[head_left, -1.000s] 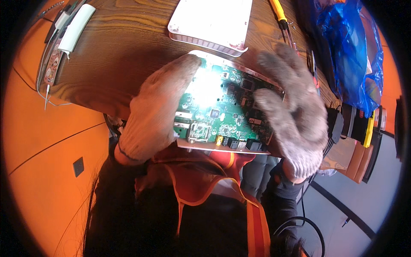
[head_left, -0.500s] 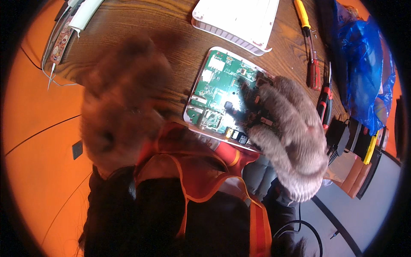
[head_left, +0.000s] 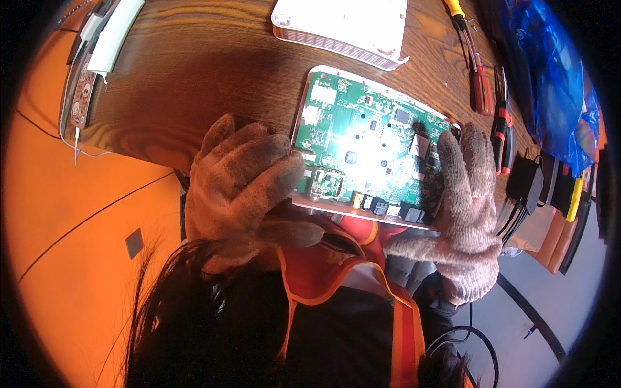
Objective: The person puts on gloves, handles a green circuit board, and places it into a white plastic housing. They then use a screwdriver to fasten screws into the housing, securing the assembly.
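Note:
A green circuit board (head_left: 333, 158) sits in a shallow white case shell (head_left: 323, 67) near the table's front edge, a bright glare across its middle. My left hand (head_left: 242, 184), in a dirty knit glove, holds the left edge with its fingers, the thumb stretched out below the near edge. My gloved right hand (head_left: 469, 200) grips the opposite side, fingers along the right edge and thumb below the front corner. Several ports (head_left: 380, 206) line the board's near edge. The undersides of shell and fingers are hidden.
Beyond the board lies a white vented cover (head_left: 343, 29). To the right are a yellow-handled tool (head_left: 455, 9), a red-handled screwdriver (head_left: 480, 90), red-and-black pliers (head_left: 501, 132) and a blue plastic bag (head_left: 556, 84). A sticker-covered strip (head_left: 83, 97) with a white cable lies far left.
My left hand has come in from the left to the board's left edge. My right hand has drawn back from over the board to its right edge, uncovering more of it.

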Demonstrator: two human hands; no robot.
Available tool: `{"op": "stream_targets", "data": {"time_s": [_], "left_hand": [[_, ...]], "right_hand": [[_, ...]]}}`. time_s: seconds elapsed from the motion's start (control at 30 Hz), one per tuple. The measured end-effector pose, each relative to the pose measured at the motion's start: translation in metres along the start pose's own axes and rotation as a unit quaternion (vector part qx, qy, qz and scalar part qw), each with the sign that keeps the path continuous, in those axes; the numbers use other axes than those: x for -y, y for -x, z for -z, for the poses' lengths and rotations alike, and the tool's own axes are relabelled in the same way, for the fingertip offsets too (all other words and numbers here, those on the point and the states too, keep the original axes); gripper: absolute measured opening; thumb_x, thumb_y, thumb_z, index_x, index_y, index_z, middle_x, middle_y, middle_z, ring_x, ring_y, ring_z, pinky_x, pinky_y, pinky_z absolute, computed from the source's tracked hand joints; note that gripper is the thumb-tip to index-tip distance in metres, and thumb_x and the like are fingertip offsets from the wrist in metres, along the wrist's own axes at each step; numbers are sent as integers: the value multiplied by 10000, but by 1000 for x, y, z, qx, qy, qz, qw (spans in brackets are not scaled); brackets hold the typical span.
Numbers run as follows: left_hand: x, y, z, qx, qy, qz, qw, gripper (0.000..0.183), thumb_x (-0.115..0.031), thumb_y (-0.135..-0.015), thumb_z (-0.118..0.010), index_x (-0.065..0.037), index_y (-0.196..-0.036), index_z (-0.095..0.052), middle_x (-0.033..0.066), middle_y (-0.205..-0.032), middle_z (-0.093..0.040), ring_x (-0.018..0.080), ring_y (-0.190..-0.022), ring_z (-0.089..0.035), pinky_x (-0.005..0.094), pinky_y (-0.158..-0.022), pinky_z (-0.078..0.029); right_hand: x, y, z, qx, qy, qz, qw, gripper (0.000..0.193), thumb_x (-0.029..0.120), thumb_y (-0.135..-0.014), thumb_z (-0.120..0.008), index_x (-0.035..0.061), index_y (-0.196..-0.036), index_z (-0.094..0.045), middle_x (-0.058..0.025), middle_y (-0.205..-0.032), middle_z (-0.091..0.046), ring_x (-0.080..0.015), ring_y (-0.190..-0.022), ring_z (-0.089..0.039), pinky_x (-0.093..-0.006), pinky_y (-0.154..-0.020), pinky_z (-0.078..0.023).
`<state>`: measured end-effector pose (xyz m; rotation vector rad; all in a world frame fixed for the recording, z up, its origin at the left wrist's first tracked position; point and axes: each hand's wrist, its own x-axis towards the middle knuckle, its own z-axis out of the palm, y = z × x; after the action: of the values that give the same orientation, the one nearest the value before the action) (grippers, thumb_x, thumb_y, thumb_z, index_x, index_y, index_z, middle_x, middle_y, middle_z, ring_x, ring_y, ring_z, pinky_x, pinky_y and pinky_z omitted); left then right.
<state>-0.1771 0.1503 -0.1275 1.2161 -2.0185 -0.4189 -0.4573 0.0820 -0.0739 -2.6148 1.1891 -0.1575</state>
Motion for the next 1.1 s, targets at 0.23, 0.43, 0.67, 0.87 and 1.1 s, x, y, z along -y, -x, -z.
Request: {"op": "stream_targets", "data": {"time_s": [0.23, 0.43, 0.67, 0.87, 1.1], "left_hand": [[-1, 3, -9, -27, -56, -7, 998, 445, -215, -623, -749, -54, -996, -566, 122, -815, -602, 278, -679, -558, 440, -729, -425], [-2, 11, -17, -60, -62, -10, 996, 445, -107, -655, -710, -41, -1056, -529, 159, -900, -606, 300, -708, -565, 455, -742, -440], [0, 24, 0, -143, 22, 87, 986, 441, -95, -657, -711, -42, -1057, -533, 154, -906, -608, 293, -717, -571, 445, -740, -447], [18, 12, -16, -175, 97, 208, 958, 437, -84, -659, -712, -42, -1057, -537, 151, -911, -610, 287, -725, -575, 436, -738, -453], [30, -2, -29, -164, 135, 233, 949, 433, -71, -661, -713, -43, -1058, -542, 146, -916, -613, 280, -733, -581, 425, -736, -460]], "right_hand": [[-5, 7, -20, -66, -92, -28, 993, 1013, 477, -569, -827, 57, -1381, -389, -264, -1396, -355, -447, -1303, -329, -514, -1054, -289], [-12, 26, -33, -88, -100, -48, 990, 986, 426, -571, -846, 17, -1359, -415, -262, -1366, -408, -420, -1322, -326, -500, -1080, -249], [4, 38, -29, -206, -547, -166, 794, 606, 163, -817, -683, -18, -1329, -414, -202, -1328, -452, -294, -1247, -431, -389, -1045, -336], [18, 27, -24, -227, -242, -335, 882, 290, 148, -843, -650, 26, -1106, -639, -166, -954, -636, -265, -869, -636, -352, -786, -502], [26, 17, -18, -122, -255, -365, 887, 384, 275, -865, -628, 35, -1164, -603, -222, -935, -619, -340, -879, -628, -409, -800, -491]]}}
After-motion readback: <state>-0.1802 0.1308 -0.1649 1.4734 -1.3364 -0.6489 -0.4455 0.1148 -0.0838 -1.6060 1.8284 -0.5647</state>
